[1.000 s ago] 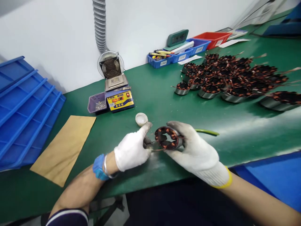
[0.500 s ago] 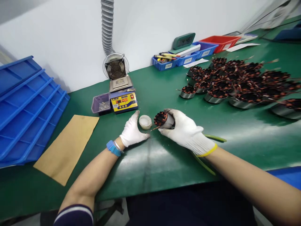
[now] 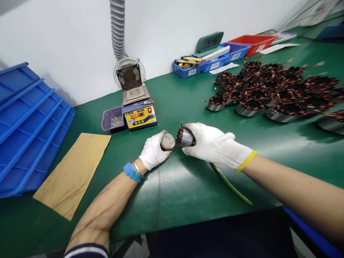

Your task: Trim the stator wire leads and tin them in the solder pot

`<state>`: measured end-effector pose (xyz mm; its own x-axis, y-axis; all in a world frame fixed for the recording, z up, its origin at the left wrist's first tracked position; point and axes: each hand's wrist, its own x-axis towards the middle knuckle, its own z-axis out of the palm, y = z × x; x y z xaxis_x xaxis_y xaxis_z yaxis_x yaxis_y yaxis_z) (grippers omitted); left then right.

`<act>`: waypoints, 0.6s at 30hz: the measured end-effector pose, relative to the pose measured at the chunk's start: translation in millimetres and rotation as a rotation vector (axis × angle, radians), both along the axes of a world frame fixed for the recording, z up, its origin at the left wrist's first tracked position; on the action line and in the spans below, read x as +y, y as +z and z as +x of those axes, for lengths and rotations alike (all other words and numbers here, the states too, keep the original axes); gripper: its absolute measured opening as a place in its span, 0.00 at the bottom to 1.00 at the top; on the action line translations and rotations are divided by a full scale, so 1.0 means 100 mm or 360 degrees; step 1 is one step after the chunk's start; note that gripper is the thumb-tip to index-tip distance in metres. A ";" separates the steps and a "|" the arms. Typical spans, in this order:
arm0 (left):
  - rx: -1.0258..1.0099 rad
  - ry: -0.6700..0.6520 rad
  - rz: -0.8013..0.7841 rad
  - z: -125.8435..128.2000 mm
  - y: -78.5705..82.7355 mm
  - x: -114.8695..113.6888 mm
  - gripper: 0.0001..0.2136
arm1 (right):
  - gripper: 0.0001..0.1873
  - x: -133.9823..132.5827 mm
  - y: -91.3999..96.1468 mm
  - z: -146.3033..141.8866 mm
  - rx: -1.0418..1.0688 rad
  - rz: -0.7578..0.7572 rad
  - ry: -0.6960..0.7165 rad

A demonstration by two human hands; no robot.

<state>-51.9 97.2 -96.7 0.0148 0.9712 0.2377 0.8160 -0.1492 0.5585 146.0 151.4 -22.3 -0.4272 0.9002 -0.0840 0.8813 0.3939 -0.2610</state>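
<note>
Gloved in white, my left hand [image 3: 155,150] curls around a small round whitish pot [image 3: 168,142], thumb and fingers against its sides. My right hand [image 3: 206,143], also gloved, grips a motor stator [image 3: 187,137] by its silver metal ring. The stator lies tilted on its side, its copper-wound end facing the pot and very close to it; whether they touch I cannot tell. Below my right hand a green tool handle [image 3: 231,184] sticks out, the rest of that tool hidden under the glove.
Many more stators [image 3: 249,104] crowd the right side. Behind my left hand stand a yellow-fronted soldering pot unit [image 3: 139,116] and a purple tray [image 3: 105,120] of small metal parts. Brown cardboard [image 3: 73,172] and a blue crate [image 3: 27,132] lie left. Small blue bins [image 3: 186,71] line the wall.
My left hand has closed from open around the pot. My right hand has turned the stator so its wound end points more toward the pot.
</note>
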 end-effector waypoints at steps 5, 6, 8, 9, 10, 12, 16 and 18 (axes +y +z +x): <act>0.0034 -0.0070 0.0101 -0.03 -0.06 0.01 0.32 | 0.34 0.02 0.07 -0.01 -0.0055 0.0016 0.0109; 0.0023 -0.0072 0.0125 -0.03 -0.08 0.02 0.32 | 0.35 0.02 0.09 -0.01 -0.0057 0.0022 0.0118; 0.0004 -0.0068 0.0169 -0.05 -0.12 0.03 0.31 | 0.35 -0.02 0.12 0.02 -0.0035 0.0041 0.0112; -0.0002 -0.0068 0.0187 -0.05 -0.13 0.03 0.31 | 0.36 -0.04 0.11 0.03 -0.0008 0.0064 0.0078; -0.0005 -0.0071 0.0202 -0.05 -0.14 0.04 0.31 | 0.36 -0.06 0.10 0.05 0.0033 0.0094 0.0033; -0.0009 -0.0084 0.0218 -0.05 -0.15 0.04 0.31 | 0.36 -0.10 0.02 0.10 0.0152 0.0168 -0.0067; 0.0004 -0.0074 0.0230 -0.05 -0.14 0.02 0.31 | 0.36 -0.16 -0.24 0.14 0.0354 0.0257 -0.0181; 0.0022 -0.0050 0.0233 -0.05 -0.14 0.02 0.31 | 0.37 -0.17 -0.36 0.15 0.0390 0.0275 -0.0191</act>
